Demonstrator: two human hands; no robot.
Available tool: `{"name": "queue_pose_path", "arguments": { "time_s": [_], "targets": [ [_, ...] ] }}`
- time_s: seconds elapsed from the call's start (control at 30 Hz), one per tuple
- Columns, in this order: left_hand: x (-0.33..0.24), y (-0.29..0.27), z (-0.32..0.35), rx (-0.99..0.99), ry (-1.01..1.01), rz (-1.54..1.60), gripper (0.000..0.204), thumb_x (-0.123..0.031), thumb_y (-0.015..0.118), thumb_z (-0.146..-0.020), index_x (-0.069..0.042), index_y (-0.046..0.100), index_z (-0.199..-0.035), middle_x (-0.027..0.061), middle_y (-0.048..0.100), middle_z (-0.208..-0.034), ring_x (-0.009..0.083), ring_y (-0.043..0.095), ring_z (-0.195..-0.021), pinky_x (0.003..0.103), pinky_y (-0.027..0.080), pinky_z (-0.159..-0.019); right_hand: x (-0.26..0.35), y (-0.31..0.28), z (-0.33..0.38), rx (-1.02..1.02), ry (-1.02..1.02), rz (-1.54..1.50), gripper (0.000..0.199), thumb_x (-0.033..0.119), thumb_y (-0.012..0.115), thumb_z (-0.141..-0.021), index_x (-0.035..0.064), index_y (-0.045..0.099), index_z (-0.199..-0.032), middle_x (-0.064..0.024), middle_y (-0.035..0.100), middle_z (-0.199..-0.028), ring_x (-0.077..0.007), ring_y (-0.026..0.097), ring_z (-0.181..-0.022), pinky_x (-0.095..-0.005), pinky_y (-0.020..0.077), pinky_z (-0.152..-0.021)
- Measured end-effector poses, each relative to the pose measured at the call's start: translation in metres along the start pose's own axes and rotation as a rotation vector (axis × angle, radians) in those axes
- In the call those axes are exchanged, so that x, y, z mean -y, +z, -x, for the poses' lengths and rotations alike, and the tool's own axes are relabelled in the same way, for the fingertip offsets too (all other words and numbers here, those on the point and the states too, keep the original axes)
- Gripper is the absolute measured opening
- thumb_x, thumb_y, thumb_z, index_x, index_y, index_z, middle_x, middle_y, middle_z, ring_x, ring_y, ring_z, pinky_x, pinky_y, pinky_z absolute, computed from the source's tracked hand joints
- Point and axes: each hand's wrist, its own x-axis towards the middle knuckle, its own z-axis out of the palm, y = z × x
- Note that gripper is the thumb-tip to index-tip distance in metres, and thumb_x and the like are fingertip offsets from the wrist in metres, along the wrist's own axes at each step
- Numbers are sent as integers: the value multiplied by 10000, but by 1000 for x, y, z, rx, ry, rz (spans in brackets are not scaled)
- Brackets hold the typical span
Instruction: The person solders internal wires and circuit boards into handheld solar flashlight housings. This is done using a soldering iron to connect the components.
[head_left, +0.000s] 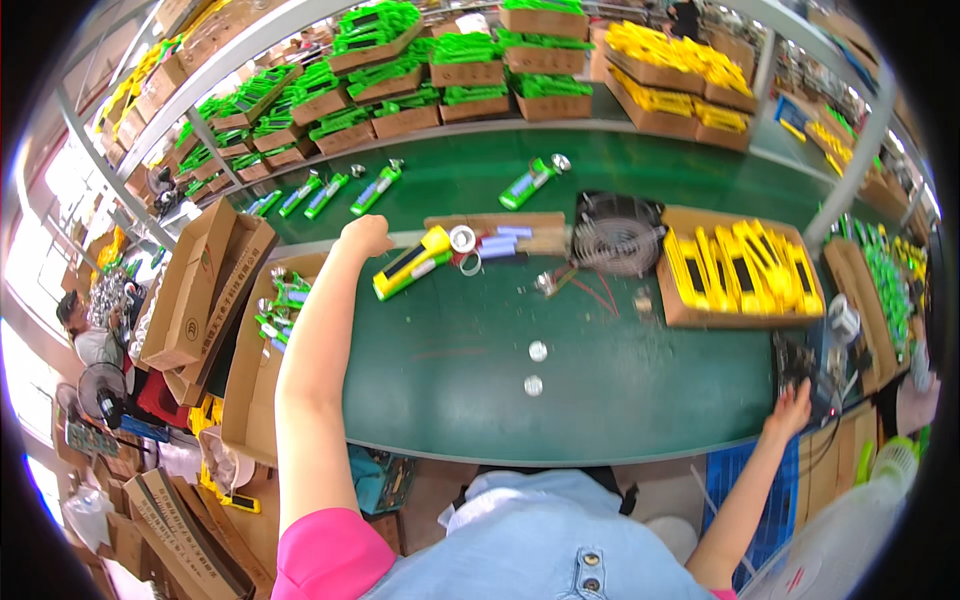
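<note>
My left hand (pixel 368 236) is stretched to the far left of the green table, its fingers curled together and partly hidden. Just beyond it lies a green light body (pixel 378 189) with a silver reflector. Right of that hand a yellow-and-green light (pixel 412 265) with a black panel rests on the table, beside a white ring (pixel 462 239) and several lilac battery cells (pixel 505 240). At the right edge, my right hand (pixel 792 408) has its fingers closed against a black device (pixel 803 365); its grip is partly hidden. Two small silver discs (pixel 535 367) lie mid-table.
A black fan (pixel 617 235) and a carton of yellow casings (pixel 740 268) stand along the back right. An open carton (pixel 250 400) with green parts is at left. More green lights (pixel 325 195) lie on the far green belt (pixel 450 165). Stacked cartons fill the shelf behind.
</note>
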Motion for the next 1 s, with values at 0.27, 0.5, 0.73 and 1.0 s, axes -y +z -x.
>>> {"name": "queue_pose_path", "arguments": {
  "time_s": [0.27,0.5,0.73,1.0],
  "targets": [
    [59,69,-143,-201,-390,-125,465,-232,513,-829,15,454,-1219,159,468,-1248,294,439,-1167,457,347,-953,20,-48,-69,-22,-131,471,377,354,656,-782,108,555,-1048,-14,549,-956,-97,483,-814,-253,397,-718],
    [66,96,-204,-311,-503,392,550,-408,536,-805,-69,448,-1229,153,500,-1211,311,492,-1089,404,405,-894,44,-34,-80,197,43,708,453,375,583,-835,47,523,-1140,-57,580,-1037,-142,527,-928,-223,403,-825],
    [55,102,-196,-616,-415,289,418,-328,621,-769,-57,490,-1058,85,555,-992,245,528,-959,422,434,-747,48,6,-28,-25,128,489,396,398,611,-792,79,571,-1023,-94,555,-917,-248,510,-833,-394,463,-658],
    [-69,-7,1,-979,568,215,625,-185,661,-659,-39,415,-1215,117,500,-1033,253,498,-940,378,392,-803,-13,-5,-103,395,-29,459,372,264,522,-853,6,505,-1121,-140,527,-1033,-261,503,-927,-389,439,-771]
  ]
}}
